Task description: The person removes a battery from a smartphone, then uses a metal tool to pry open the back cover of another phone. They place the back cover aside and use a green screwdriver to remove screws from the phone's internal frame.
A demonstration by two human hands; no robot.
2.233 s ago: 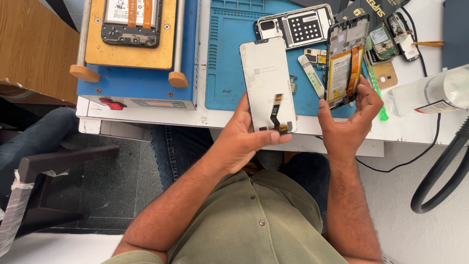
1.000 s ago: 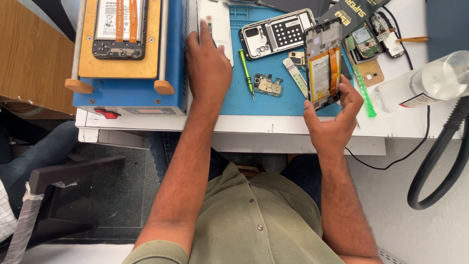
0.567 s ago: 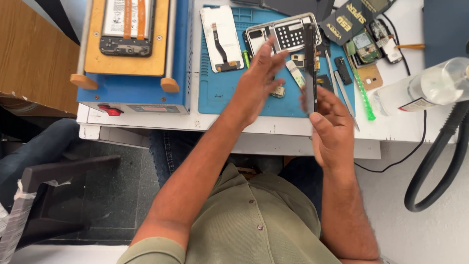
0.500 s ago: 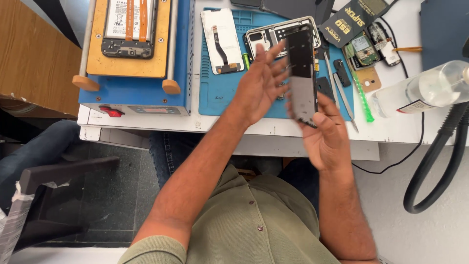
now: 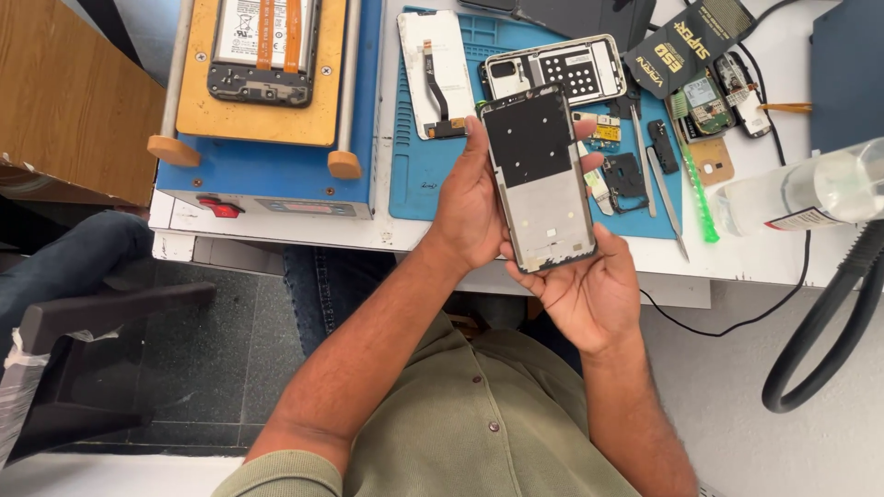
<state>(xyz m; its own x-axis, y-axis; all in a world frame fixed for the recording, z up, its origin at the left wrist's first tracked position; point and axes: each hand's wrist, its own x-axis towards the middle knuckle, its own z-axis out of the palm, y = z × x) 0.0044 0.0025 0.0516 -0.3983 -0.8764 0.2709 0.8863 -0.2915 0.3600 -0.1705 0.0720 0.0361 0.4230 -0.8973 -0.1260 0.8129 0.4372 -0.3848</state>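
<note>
Head view: both hands hold a phone mid-frame (image 5: 540,179) above the front edge of the blue work mat (image 5: 419,179), lifted clear of the bench, prob. so its flat face tilts toward the eye for inspection. Left hand (image 5: 474,207) grips the frame's left long edge, thumb up along the side; right hand (image 5: 585,285) cradles the lower end from beneath, w/ fingertips showing past the right edge. Both closed on the part, neither slack.

Frame: thin rigid rectangle, pale metal rim, upper half matte black, lower half grey-silver sheet w/ small cut-outs.

On the mat, well apart from the hands: white display panel (image 5: 433,69) face down w/ dark flex ribbon; back housing (image 5: 557,69) w/ camera cut-outs; small boards; metal tweezers (image 5: 668,198); green translucent pry tool (image 5: 698,198). Loose bits kept on the rubbery mat, likely so they don't slide.

Left: blue separator machine (image 5: 267,179) w/ tan plate carrying another opened phone (image 5: 264,46). Right: clear plastic bottle (image 5: 801,198) lying on its side, black hose (image 5: 829,322).
</note>
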